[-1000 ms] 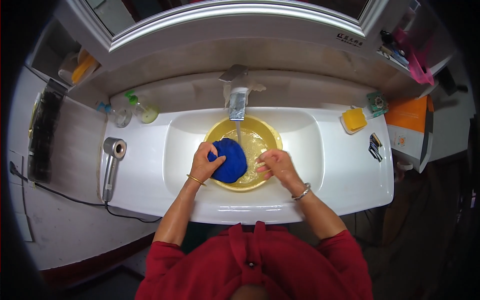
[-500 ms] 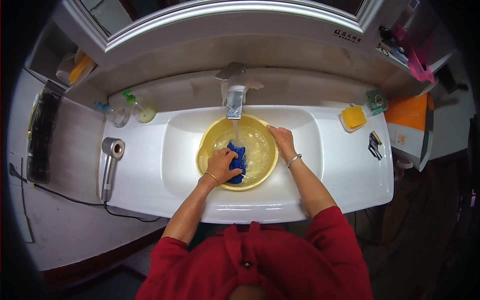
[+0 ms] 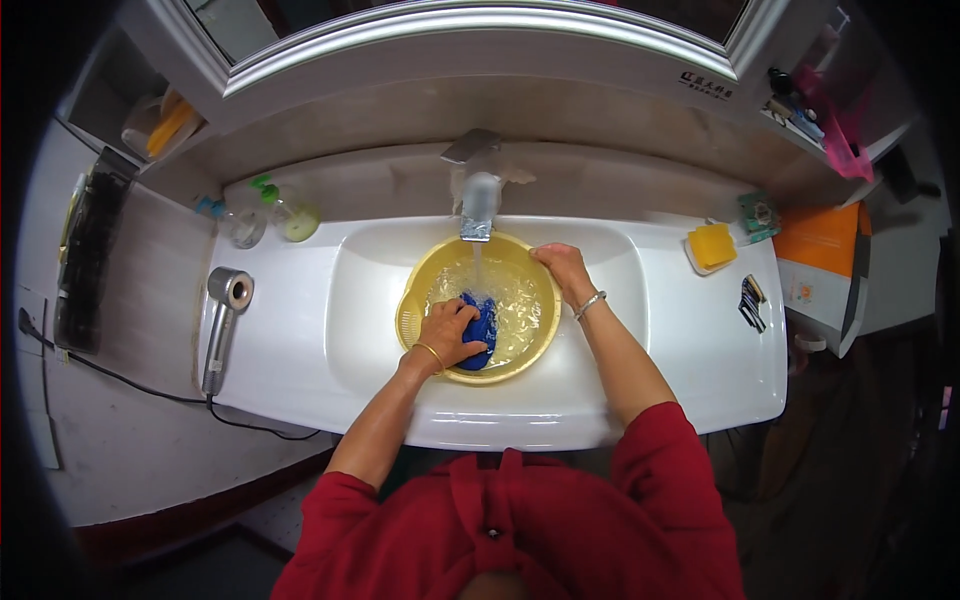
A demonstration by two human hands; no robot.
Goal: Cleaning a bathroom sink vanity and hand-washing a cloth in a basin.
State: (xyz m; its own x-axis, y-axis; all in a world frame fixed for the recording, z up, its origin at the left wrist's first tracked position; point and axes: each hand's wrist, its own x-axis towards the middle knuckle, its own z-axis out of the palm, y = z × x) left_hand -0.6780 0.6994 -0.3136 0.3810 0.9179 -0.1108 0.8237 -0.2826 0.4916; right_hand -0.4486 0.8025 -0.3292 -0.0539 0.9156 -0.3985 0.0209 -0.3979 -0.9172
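A round yellow plastic basin [image 3: 411, 284] with water in it sits in the white sink, under the running faucet [image 3: 479, 205]. My left hand [image 3: 447, 333] reaches into the basin, its fingers curled over a wet blue cloth [image 3: 483, 334] on the basin's left side. Part of the cloth is hidden under that hand. At the upper right of the basin, my right hand [image 3: 562, 268] pinches the rim between thumb and fingers. Water from the faucet falls just behind the cloth and ripples the surface.
On the left of the white counter [image 3: 275, 345] lie a grey hair dryer [image 3: 227, 318] with its cord and two pump bottles [image 3: 297, 218]. To the right are a yellow sponge [image 3: 712, 246] in a dish, a green box [image 3: 758, 215] and some dark hair clips [image 3: 752, 303].
The blue cloth is more bunched under my left hand. My right hand keeps to the rim with its wrist turned slightly. The whole view has shifted a little.
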